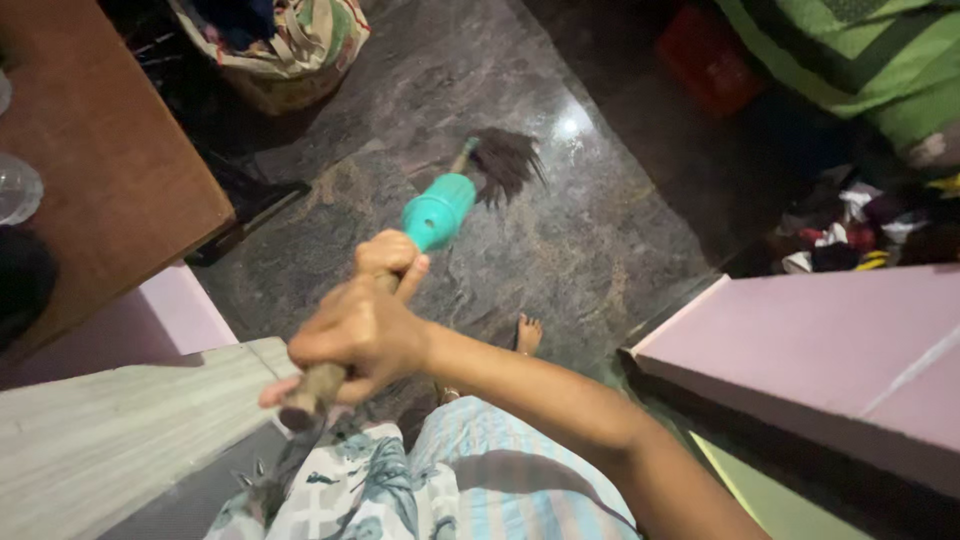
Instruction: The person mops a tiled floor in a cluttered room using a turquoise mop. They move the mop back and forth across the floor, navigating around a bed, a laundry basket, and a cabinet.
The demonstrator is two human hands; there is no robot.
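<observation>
Dark grey stone floor [600, 250] is filling the mid of the head view, shining at one bright spot near the top. One brown table [110, 170] is sitting at upper left w/ one clear bottle [18, 188] at its edge. One patterned cloth bag [290, 45] is lying at the top. Two pink panels are showing: one at right [830, 350], one lower left [170, 320]. One pale wood-grain board [110, 430] is slanting across the bottom left. Green bedding [870, 60] is bunching at top right, w/ a pile of mixed clothes [860, 235] below it.

One broom [440, 212] is running diagonally, long axis from lower left to upper right. Its brown handle end is pointing down-left toward the person; its teal collar and dark bristles [505, 165] are pointing up-right, away, bristles blurred over the floor. Can't tell if they're touching it.

One hand, the right hand [360, 330], is wrapping around the handle just below the collar, fingers curled tight, thumb laid along the stick. Forearm is coming in from bottom right. Left hand isn't showing.

One bare foot [528, 333] is standing on the floor just beyond the wrist. Floral and striped clothing [440, 480] is filling the bottom centre.
</observation>
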